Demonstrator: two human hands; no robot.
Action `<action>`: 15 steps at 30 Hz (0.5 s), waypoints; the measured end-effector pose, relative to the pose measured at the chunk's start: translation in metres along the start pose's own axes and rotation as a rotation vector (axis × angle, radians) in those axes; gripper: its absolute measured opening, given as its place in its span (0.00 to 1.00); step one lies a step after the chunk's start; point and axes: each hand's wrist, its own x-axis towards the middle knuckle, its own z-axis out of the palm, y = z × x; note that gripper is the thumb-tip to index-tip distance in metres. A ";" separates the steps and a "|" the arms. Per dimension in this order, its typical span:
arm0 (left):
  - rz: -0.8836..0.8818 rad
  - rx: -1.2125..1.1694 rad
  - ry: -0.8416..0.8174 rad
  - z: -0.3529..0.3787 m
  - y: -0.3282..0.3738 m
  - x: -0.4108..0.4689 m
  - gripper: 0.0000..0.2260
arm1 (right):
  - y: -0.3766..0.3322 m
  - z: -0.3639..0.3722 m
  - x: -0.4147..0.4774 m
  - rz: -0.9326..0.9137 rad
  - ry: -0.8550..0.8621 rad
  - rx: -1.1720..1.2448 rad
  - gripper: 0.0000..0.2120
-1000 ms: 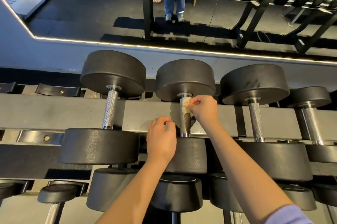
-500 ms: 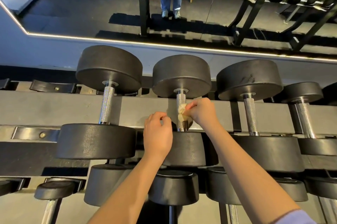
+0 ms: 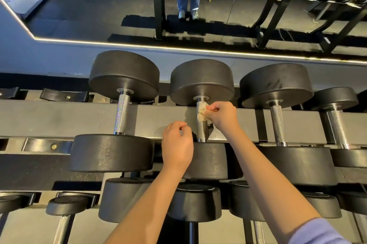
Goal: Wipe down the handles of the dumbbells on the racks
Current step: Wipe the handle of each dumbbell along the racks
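Observation:
Black dumbbells with knurled steel handles lie across the grey rack rail (image 3: 59, 120). My right hand (image 3: 222, 115) pinches a crumpled pale cloth (image 3: 201, 112) against the upper part of the middle dumbbell's handle (image 3: 202, 130), just below its far head. My left hand (image 3: 176, 145) hovers over that dumbbell's near head (image 3: 210, 161), left of the handle, fingers curled and holding nothing. The left dumbbell's handle (image 3: 121, 113) and the right one's handle (image 3: 278, 124) are bare.
A smaller dumbbell (image 3: 335, 122) lies at the far right. A lower tier (image 3: 194, 204) holds more dumbbells under my arms. Behind the rack a wall mirror (image 3: 99, 5) reflects the floor, another rack and a person's legs.
My right hand slid the cloth down the middle handle, then back up toward the far head. My left hand stayed beside the handle.

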 end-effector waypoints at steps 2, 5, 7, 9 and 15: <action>0.001 -0.010 -0.011 0.000 -0.001 0.001 0.09 | 0.004 -0.003 -0.007 0.002 -0.069 -0.068 0.04; -0.021 -0.017 -0.048 0.000 0.001 0.002 0.08 | 0.008 -0.008 -0.016 0.046 -0.168 -0.136 0.05; -0.046 -0.019 -0.091 -0.001 0.002 0.003 0.08 | 0.010 -0.009 -0.019 0.056 -0.171 -0.144 0.05; -0.078 -0.025 -0.156 -0.004 0.005 0.005 0.10 | 0.012 -0.009 -0.022 0.047 -0.128 -0.099 0.05; -0.092 -0.156 -0.332 -0.007 0.014 0.020 0.08 | 0.010 -0.006 -0.032 -0.054 -0.093 -0.047 0.06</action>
